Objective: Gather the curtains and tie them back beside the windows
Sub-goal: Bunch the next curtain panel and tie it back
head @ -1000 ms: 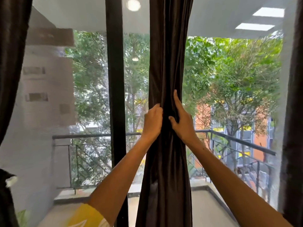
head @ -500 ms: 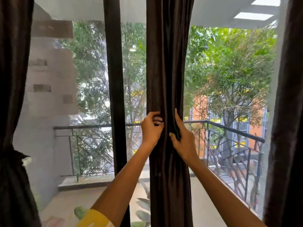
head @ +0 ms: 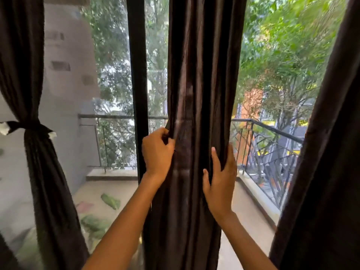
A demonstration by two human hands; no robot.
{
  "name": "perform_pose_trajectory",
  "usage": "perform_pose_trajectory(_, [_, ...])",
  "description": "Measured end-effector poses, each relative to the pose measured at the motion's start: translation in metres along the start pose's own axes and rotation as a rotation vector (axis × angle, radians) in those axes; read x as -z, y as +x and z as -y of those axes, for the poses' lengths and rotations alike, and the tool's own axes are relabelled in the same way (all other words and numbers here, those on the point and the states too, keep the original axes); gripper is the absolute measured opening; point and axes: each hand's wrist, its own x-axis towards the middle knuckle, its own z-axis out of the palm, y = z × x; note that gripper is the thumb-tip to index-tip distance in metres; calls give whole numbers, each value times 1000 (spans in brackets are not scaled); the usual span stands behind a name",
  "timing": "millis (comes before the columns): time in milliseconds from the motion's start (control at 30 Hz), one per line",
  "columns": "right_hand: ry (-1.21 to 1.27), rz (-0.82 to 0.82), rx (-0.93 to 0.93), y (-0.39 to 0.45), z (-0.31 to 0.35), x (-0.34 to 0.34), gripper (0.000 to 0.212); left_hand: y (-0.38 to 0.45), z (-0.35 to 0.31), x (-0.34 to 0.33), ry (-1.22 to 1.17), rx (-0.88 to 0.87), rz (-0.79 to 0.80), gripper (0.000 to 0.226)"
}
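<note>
Both forearms (head: 124, 227) bare; sleeves apparently out of view.

- A dark window frame post (head: 137, 84) stands just left of the hands.
- Beyond the glass, a balcony floor (head: 109, 193) below them, its metal railing (head: 272, 145) to their right.
- Green trees (head: 282, 55) above, in daylight.
- Grey wall (head: 66, 84) far left.
</note>
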Motion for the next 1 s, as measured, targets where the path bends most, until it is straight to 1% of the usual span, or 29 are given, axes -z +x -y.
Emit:
perform_pose_trajectory(67, [-44,-10,38,-16,10,5,64,-5,1,16,72,-8,-11,5])
perform_pose_trajectory(167, [-24,-21,101,-34,30,10,63,-6,2,39,191,-40,-23,14])
perform_pose_trajectory(267, [-48,-57,221,-42,60,13,56,-5,1,60,271,-90,-19,10])
perform_pose_trajectory(333, [25,-31,351,-44,78,11,45,0,0,73,268,-88,19,11])
perform_pose_trajectory(400, [178,59,421,-41,90,7,37,10,2,85,220,-35,84,12])
perform_pose_trajectory(467, [285,122,365,-35,99,2,30,20,7,96,175,37,151,15])
perform_pose_trajectory(533, [357,133,236,-25,111,-2,24,26,12,104,138,72,208,14])
perform_pose_trajectory(633, [452,112,67,-6,135,-8,32,25,15,109,72,79,253,13])
perform_pose_trajectory(700, [507,106,-44,5,147,-17,38,23,19,110,29,95,242,14])
perform_pose_trajectory(767, [551,129,-126,14,154,-25,38,25,24,111,2,97,224,15])
perform_pose_trajectory(900, [661,170,-188,26,154,-37,27,32,38,114,-64,88,245,12])
perform_pose_trajectory(967, [732,176,-198,32,153,-40,26,36,47,116,-140,122,263,11])
perform_pose_trajectory(1000, [742,150,-197,34,154,-41,27,38,52,116,-162,133,260,12])
